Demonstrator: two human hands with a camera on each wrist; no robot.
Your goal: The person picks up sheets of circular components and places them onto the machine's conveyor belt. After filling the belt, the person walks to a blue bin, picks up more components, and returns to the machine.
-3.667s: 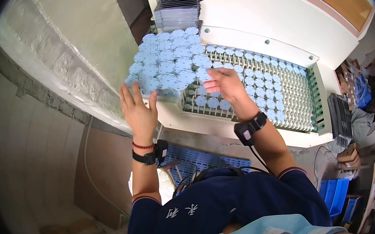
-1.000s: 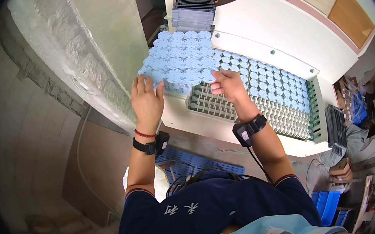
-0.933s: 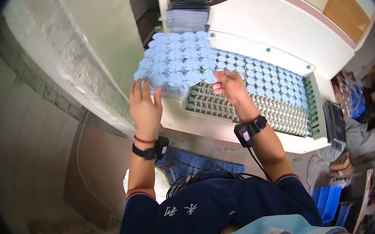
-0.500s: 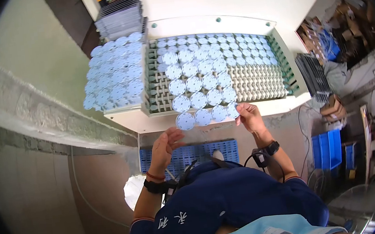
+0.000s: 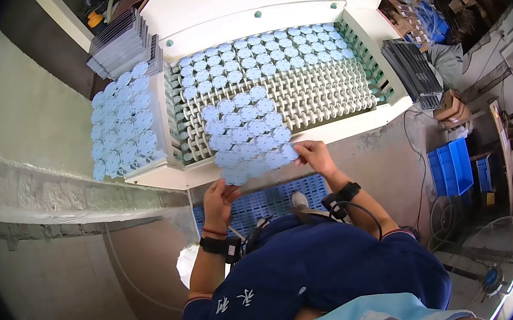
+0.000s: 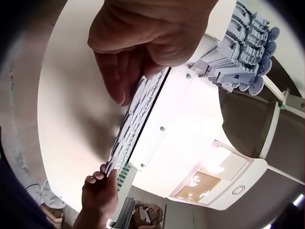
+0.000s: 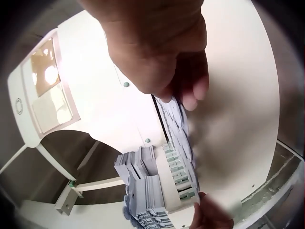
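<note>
A thin panel of joined, round light-blue circuit boards (image 5: 234, 121) slants over the front rollers (image 5: 325, 92) in the head view. My left hand (image 5: 216, 204) pinches its near left corner, and my right hand (image 5: 317, 158) pinches the near right corner between thumb and fingers. Seen nearly edge-on in the left wrist view, the panel (image 6: 127, 133) stretches from my left hand (image 6: 152, 33) to my right hand (image 6: 99, 193). In the right wrist view my right hand (image 7: 157, 52) is at the panel's edge (image 7: 178, 129). Similar panels (image 5: 270, 54) lie across the rear rollers.
A stack of the same light-blue panels (image 5: 125, 121) stands left of the rollers, with a pile of dark-edged racks (image 5: 120, 43) behind it. More black racks (image 5: 412, 73) hang at the right end. Blue bins (image 5: 450, 166) and a blue plastic pallet (image 5: 261, 203) are on the floor.
Both hands have left the stack, bringing one panel rightward over the rollers and toward the body. My left hand has taken hold of its left corner. Panels on the rollers lie farther back than 3.7 s ago.
</note>
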